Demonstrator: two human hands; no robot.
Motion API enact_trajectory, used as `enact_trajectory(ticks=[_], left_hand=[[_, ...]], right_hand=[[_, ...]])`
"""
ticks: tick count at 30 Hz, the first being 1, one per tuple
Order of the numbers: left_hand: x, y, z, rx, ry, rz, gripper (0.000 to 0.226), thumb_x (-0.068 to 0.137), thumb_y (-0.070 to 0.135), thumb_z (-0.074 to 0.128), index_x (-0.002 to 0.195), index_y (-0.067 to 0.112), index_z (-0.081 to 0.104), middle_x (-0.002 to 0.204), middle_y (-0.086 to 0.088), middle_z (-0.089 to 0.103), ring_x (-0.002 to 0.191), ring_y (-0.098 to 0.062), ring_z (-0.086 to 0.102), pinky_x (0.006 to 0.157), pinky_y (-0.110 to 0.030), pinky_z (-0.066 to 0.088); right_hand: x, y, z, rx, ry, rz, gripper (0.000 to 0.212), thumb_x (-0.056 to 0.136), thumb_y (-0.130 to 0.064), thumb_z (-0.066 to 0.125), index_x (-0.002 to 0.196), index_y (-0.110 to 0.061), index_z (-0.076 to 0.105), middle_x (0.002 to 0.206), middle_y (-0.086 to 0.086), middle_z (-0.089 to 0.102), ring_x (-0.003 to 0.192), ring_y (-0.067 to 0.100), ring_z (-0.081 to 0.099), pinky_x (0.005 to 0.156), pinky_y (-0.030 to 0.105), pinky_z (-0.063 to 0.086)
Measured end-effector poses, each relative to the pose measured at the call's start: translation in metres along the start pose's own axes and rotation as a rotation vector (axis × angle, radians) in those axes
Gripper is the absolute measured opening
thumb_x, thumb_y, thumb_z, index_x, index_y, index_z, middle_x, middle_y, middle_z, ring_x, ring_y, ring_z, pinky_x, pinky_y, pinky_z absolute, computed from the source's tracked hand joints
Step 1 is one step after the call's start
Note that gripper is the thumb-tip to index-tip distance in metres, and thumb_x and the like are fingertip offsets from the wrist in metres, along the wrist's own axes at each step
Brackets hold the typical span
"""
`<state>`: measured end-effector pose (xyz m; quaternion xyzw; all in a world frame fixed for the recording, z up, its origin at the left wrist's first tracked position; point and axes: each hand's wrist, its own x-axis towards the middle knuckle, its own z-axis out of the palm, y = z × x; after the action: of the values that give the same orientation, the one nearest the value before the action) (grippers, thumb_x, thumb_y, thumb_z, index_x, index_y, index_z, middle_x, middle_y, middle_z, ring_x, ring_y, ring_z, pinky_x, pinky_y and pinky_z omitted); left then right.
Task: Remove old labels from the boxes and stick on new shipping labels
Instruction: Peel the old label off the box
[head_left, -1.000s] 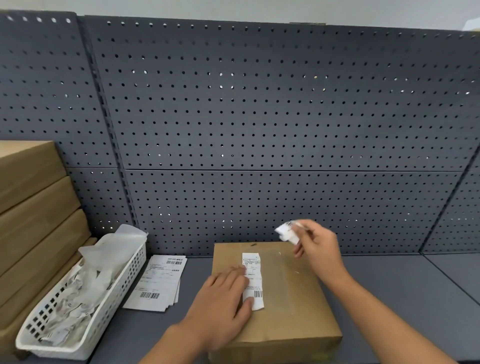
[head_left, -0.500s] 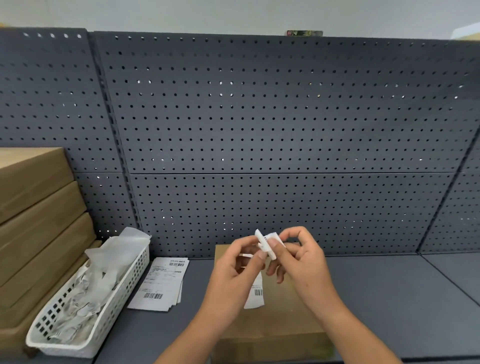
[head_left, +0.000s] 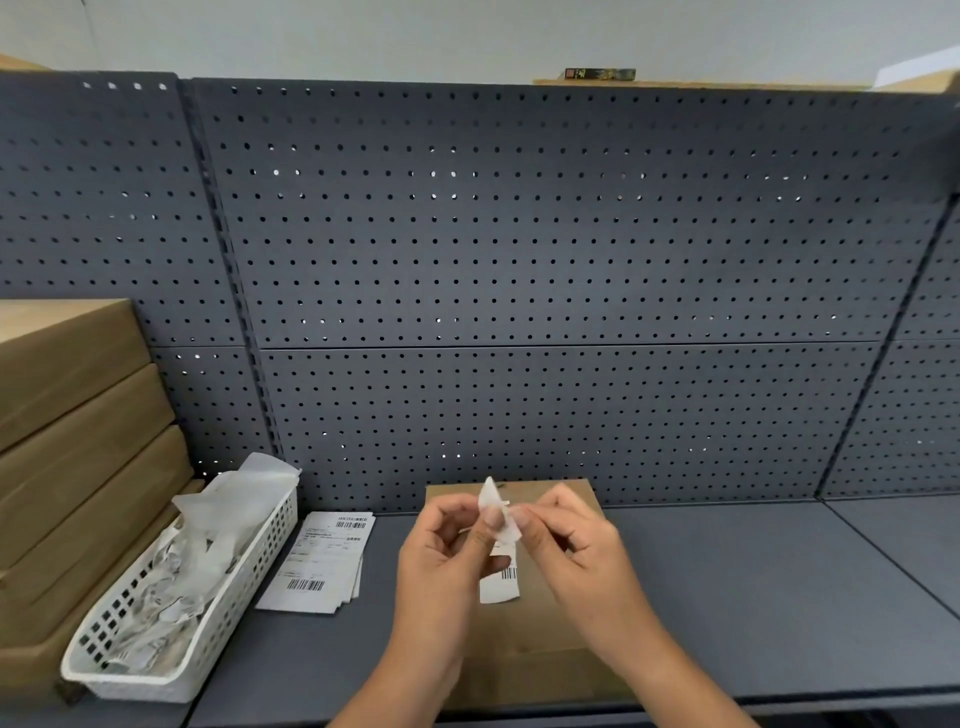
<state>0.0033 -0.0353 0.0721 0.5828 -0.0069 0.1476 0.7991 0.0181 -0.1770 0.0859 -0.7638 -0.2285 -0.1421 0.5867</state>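
Observation:
A brown cardboard box lies on the grey shelf in front of me. A strip of old white label with a barcode still sticks to its top. Above the box, my left hand and my right hand meet and pinch the same torn, crumpled piece of white label between their fingertips. My hands hide the upper part of the stuck strip.
A white plastic basket with crumpled label scraps stands at the left. A small stack of new shipping labels lies between basket and box. Stacked cardboard boxes fill the far left. A grey pegboard wall stands behind.
My left hand has lifted off the box and joined my right hand on the torn label piece. The view has tilted upward.

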Motion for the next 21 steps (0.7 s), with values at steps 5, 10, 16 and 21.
enact_trajectory(ticks=[5,10,16,21], left_hand=[[0.0,-0.001,-0.013,0.011,0.041,0.028,0.023,0.086,0.004,0.076,0.107,0.006,0.066,0.091,-0.011,0.076,0.084,-0.017,0.07,0.071,-0.028,0.058],[-0.006,0.008,-0.022,0.036,0.096,0.083,0.014,0.088,0.008,0.077,0.102,0.01,0.076,0.095,-0.007,0.078,0.085,-0.013,0.071,0.071,-0.023,0.058],[-0.005,0.028,-0.045,0.156,0.108,0.162,0.019,0.098,0.013,0.066,0.114,0.017,0.075,0.103,0.0,0.079,0.091,-0.01,0.072,0.073,-0.026,0.06],[0.002,0.034,-0.088,0.45,0.16,0.282,0.029,0.101,0.015,0.064,0.126,0.03,0.068,0.111,0.013,0.076,0.101,-0.009,0.071,0.08,-0.032,0.059]], right_hand=[[-0.011,-0.001,0.001,0.135,-0.07,0.091,0.041,0.104,-0.031,0.049,0.079,-0.008,0.071,0.079,0.002,0.062,0.07,0.011,0.057,0.066,0.025,0.049],[-0.015,0.009,0.009,0.264,0.106,0.183,0.034,0.106,-0.025,0.049,0.096,-0.015,0.079,0.079,0.013,0.066,0.069,0.023,0.062,0.062,0.037,0.054],[-0.012,0.031,0.02,-0.187,-0.094,0.19,0.024,0.104,-0.031,0.056,0.09,-0.026,0.076,0.086,-0.013,0.064,0.08,0.007,0.062,0.074,0.026,0.051],[-0.016,0.053,0.02,-0.526,-0.197,0.099,0.02,0.103,-0.031,0.056,0.115,-0.03,0.072,0.099,-0.026,0.054,0.108,-0.003,0.048,0.091,0.018,0.042]])
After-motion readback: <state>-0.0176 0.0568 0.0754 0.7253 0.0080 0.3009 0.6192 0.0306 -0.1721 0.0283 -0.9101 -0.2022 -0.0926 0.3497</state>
